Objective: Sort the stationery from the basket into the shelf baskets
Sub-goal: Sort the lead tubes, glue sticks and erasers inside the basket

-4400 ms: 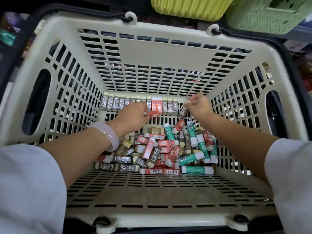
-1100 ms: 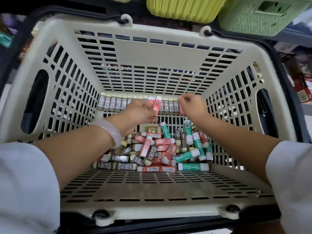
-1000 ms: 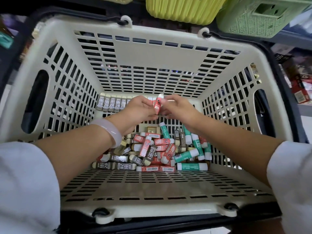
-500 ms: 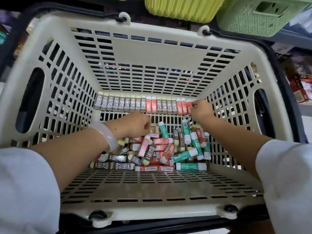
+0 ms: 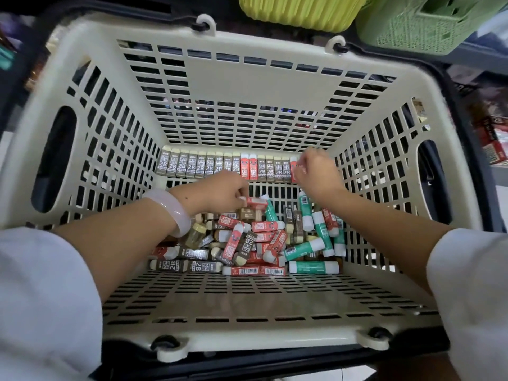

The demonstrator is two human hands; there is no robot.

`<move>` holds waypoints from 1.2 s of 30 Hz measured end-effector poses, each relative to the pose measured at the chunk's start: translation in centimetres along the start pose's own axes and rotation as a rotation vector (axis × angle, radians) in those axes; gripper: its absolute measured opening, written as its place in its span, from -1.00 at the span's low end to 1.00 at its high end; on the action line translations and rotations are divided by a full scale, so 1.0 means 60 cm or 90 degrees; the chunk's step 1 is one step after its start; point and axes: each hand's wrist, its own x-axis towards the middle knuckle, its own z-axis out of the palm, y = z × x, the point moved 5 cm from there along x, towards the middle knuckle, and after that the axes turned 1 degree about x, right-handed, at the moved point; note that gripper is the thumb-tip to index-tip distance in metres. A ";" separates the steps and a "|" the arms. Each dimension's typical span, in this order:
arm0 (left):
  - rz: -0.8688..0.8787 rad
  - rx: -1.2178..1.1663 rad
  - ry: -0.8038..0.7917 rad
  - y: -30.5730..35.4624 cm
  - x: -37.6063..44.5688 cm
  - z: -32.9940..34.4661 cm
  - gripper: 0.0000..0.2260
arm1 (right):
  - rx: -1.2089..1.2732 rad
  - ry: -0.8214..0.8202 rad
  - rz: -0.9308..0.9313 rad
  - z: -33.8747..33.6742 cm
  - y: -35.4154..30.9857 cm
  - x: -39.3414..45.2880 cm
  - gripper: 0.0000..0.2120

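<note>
your left hand [image 5: 220,192] has come off the loose pile with something in it: half a second ago its fingers were buried among the erasers, and now they pinch a red eraser [image 5: 256,200], which juts out to the right of your fingertips just above the heap. your right hand [image 5: 316,174] has barely shifted; its fingers are curled at the right end of the row of erasers [image 5: 225,167], touching the last red one there, though you cannot tell from here whether they grip it or only press it into line. the row stands upright along the far wall of the cream basket [image 5: 247,86], mostly brown 2b sleeves with a few red ones. below your hands lies the loose pile [image 5: 247,240] of red and brown erasers, with green glue sticks [image 5: 313,266] on its right side. a pale bangle [image 5: 171,209] sits on your left wrist. beyond the rim are a yellow basket [image 5: 299,9] and a green basket [image 5: 426,20].
</note>
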 end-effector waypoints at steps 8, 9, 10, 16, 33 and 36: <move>-0.058 -0.350 0.094 0.000 -0.005 -0.028 -0.85 | 0.102 -0.179 -0.252 0.030 -0.085 -0.045 -0.82; -0.063 -0.327 0.098 -0.001 -0.005 -0.028 -0.84 | 0.091 -0.149 -0.220 0.027 -0.072 -0.038 -0.84; -0.064 -0.268 0.093 -0.002 -0.004 -0.027 -0.84 | 0.075 -0.109 -0.165 0.021 -0.053 -0.029 -0.84; -0.016 0.099 -0.178 -0.001 -0.015 0.021 -0.84 | -0.008 0.092 0.158 -0.028 0.059 -0.002 -0.80; -0.051 0.094 -0.228 -0.021 -0.013 0.038 -0.81 | -0.265 -0.043 0.112 0.002 0.059 0.016 -0.74; -0.057 0.066 -0.205 -0.021 -0.013 0.030 -0.83 | -0.201 -0.021 0.143 -0.006 0.053 0.011 -0.73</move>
